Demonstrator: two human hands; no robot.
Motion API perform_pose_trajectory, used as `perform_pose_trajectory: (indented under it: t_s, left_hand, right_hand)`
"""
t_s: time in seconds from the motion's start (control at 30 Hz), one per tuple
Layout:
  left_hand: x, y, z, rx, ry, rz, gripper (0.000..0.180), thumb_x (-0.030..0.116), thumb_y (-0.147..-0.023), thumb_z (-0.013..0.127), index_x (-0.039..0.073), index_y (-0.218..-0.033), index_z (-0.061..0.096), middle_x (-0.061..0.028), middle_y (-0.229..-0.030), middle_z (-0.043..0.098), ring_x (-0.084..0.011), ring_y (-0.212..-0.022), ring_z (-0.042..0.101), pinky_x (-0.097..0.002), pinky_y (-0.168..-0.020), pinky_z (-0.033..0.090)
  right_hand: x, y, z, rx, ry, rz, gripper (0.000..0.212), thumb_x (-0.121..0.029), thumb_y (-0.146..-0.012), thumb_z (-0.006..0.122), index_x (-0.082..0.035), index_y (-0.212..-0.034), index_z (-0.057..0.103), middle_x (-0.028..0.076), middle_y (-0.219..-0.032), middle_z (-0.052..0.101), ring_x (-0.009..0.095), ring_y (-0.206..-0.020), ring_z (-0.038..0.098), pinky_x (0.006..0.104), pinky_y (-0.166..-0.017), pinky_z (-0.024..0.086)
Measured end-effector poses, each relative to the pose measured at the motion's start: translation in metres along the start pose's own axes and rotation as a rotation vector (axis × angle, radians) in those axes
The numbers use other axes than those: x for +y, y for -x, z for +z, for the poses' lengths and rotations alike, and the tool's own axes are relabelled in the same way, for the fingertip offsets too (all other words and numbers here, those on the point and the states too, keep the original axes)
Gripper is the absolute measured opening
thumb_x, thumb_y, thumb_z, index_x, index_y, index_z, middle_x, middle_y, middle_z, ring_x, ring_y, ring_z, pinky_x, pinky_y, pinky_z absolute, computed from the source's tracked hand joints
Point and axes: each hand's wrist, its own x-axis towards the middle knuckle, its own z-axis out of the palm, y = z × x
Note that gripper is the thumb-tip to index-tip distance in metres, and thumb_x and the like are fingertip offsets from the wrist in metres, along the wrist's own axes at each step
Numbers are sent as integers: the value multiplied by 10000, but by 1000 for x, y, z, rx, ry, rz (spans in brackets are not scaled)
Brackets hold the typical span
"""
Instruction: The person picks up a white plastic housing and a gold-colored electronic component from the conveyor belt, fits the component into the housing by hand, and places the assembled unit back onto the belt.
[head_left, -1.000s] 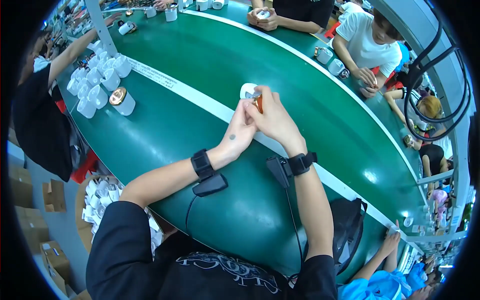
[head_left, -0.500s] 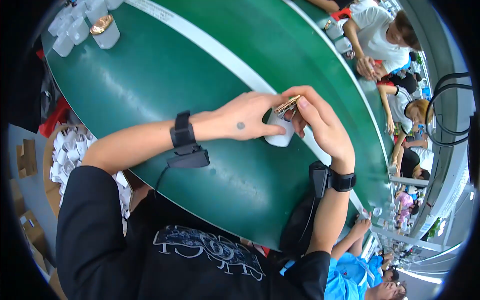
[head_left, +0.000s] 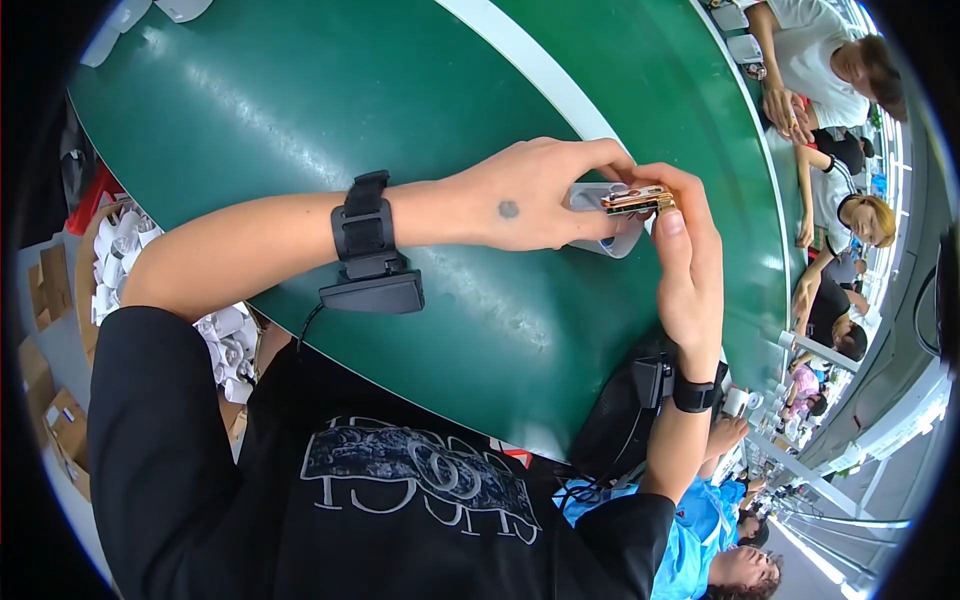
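Both hands sit farther right in view than half a second ago, and the flat copper-rimmed circuit part [head_left: 640,200] lies more level. Above the green table [head_left: 480,330], the left hand [head_left: 520,197] grips the white cup-shaped plastic housing [head_left: 627,240], partly closed around it; the right hand [head_left: 690,275] pinches the circuit part beside it. Steadying the housing and handling the part by its rim seems wise.
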Motion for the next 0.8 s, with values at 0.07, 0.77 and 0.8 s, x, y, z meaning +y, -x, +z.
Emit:
perform_pose_trajectory:
  t_s: [0.07,0.77,0.8]
  left_hand:
    - [1,3,3,30,-1,-36,453,238,-923,719,15,-1287,567,-136,-1148,720,-219,-671,722,-351,-636,565]
    - [-3,4,18,24,243,-131,397,170,-922,634,-58,-1244,595,-166,-1111,719,-192,-640,696,-324,-638,552]
    - [-5,4,18,20,250,-133,397,170,-922,634,-58,-1244,595,-166,-1111,719,-192,-640,696,-324,-638,552]
  right_hand:
    - [3,-3,9,48,24,-74,390,-320,-1059,501,-27,-1304,579,109,-1076,674,204,-937,631,330,-853,497]
    - [31,-2,22,131,-43,-205,504,-449,-1079,475,-10,-1294,599,129,-1149,642,247,-1014,608,369,-942,477]
    - [31,-1,22,129,-40,-197,504,-449,-1079,475,-10,-1294,599,129,-1149,642,247,-1014,608,369,-942,477]
